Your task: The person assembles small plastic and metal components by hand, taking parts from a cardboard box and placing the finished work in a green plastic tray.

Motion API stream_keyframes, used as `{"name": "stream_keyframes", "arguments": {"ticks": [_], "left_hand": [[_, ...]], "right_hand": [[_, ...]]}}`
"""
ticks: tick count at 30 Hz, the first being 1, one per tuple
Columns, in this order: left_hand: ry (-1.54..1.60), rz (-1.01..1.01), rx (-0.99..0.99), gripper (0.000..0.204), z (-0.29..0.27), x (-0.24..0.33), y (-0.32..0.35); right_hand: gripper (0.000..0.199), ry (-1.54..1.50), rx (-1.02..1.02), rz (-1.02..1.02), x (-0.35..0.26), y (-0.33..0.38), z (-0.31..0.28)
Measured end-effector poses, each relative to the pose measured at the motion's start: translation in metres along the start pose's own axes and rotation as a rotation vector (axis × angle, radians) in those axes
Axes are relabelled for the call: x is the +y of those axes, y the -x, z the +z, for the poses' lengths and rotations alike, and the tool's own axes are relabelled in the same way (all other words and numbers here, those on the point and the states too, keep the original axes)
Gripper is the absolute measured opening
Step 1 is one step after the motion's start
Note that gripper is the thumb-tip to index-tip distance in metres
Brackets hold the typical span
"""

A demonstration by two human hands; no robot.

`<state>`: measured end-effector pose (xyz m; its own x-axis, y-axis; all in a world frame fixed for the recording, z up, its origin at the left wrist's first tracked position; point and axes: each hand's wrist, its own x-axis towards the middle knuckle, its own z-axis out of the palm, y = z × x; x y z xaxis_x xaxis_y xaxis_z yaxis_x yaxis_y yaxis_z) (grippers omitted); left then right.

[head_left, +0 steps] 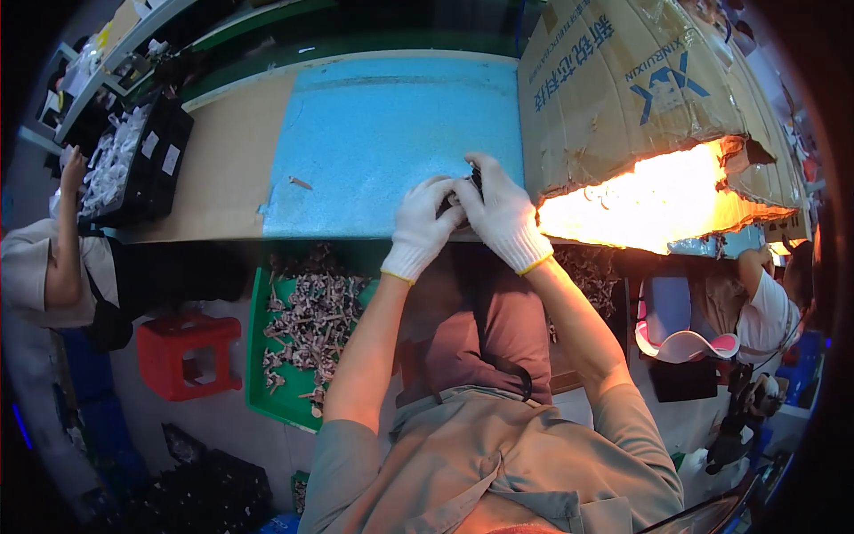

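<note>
White knit gloves with yellow cuffs cover both of my hands, which meet over the front edge of the blue work surface [382, 116]. Between them is a small dark part [476, 181], mostly hidden by the gloves, so its exact kind does not show. My left hand [422, 222] has its fingers curled in against this part from the left. From the right, my right hand [498, 209] closes round it with bent fingers. A small thin greyish piece [300, 183] lies on the blue surface, off to the left of my hands.
At right stands a cardboard box [605, 98], its torn opening glowing brightly. Below the table's left part, a green tray [256, 378] holds many small metallic pieces [311, 311]. A red stool [191, 356] and a black crate [178, 178] of bagged items are at left. Other people sit on both sides.
</note>
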<state>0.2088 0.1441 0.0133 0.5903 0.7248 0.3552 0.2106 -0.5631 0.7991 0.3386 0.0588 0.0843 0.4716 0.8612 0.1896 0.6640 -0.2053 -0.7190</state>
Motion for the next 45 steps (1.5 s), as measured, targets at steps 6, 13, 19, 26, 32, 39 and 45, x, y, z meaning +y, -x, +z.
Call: {"name": "stream_keyframes", "arguments": {"ticks": [6, 13, 19, 26, 32, 39, 45], "left_hand": [[-0.086, 0.029, 0.034, 0.034, -0.004, -0.007, 0.004], [0.425, -0.104, 0.134, 0.052, -0.007, 0.011, 0.011], [0.891, -0.322, 0.238, 0.049, 0.002, 0.046, -0.015], [0.850, -0.300, 0.276, 0.036, 0.013, 0.049, -0.014], [0.899, -0.249, 0.292, 0.030, 0.017, 0.029, -0.004], [0.786, -0.076, 0.395, 0.037, 0.022, 0.033, -0.009], [0.727, -0.184, 0.260, 0.037, 0.017, 0.022, -0.018]], "right_hand": [[0.047, 0.399, -0.272, -0.170, -0.031, -0.013, -0.008], [0.031, 0.606, -0.291, -0.235, -0.024, -0.010, -0.012], [0.020, 0.736, -0.416, -0.336, -0.025, -0.018, 0.004], [0.024, 0.672, -0.250, -0.428, -0.022, -0.016, 0.003], [0.021, 0.560, -0.295, -0.397, -0.004, -0.012, 0.021], [0.021, 0.507, -0.206, -0.318, -0.014, -0.005, 0.010], [0.030, 0.501, -0.278, -0.258, -0.006, -0.018, 0.014]]}}
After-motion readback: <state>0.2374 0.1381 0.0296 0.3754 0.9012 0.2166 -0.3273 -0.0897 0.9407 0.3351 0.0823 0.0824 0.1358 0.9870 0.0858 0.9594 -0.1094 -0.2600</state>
